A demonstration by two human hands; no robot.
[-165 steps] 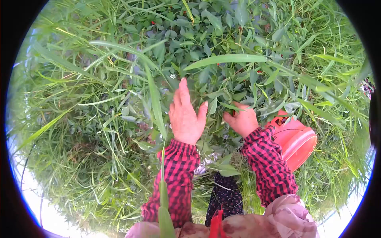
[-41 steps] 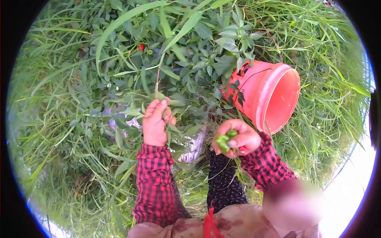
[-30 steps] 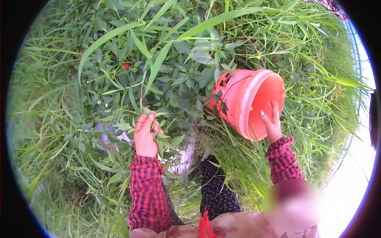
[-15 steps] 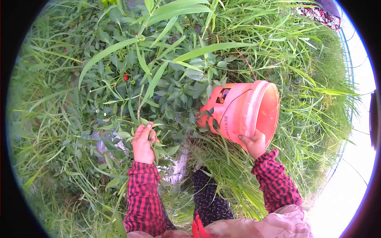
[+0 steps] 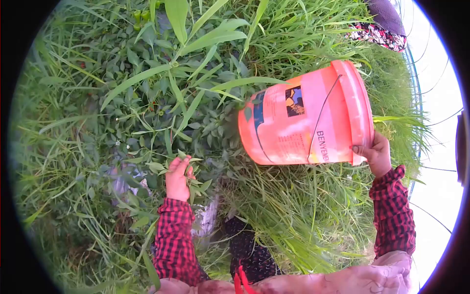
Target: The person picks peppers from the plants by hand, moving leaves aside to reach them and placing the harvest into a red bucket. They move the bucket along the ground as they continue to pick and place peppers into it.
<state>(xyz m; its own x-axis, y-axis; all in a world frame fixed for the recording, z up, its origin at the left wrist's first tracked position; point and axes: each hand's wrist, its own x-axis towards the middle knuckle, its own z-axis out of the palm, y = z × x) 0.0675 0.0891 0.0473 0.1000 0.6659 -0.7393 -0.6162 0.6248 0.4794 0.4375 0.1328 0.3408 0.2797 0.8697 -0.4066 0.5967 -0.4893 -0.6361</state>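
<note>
My left hand [image 5: 177, 179] is closed around a leafy green plant stem [image 5: 196, 187], with leaves poking out above and beside the fingers. Whether anything else is inside the grip is hidden. My right hand [image 5: 376, 156] grips the rim of a pinkish-orange plastic bucket [image 5: 298, 132] at its lower right corner. The bucket lies tilted on its side in the view, base toward the plants and mouth turned to the right, so its inside is out of sight. A thin wire handle [image 5: 324, 117] crosses its printed wall.
Pepper plants with green peppers [image 5: 142, 17] stand at the upper left, mixed with tall grass [image 5: 289, 215]. A broad-bladed weed [image 5: 171, 63] rises in front. Light plastic sheeting [image 5: 208, 215] shows near my leg [image 5: 247, 250]. Another person's patterned clothing [image 5: 379, 36] is at the upper right.
My right hand has moved right and slightly up, lifting the bucket out of the foliage and turning its mouth away. My left hand has stayed almost in place on the stem.
</note>
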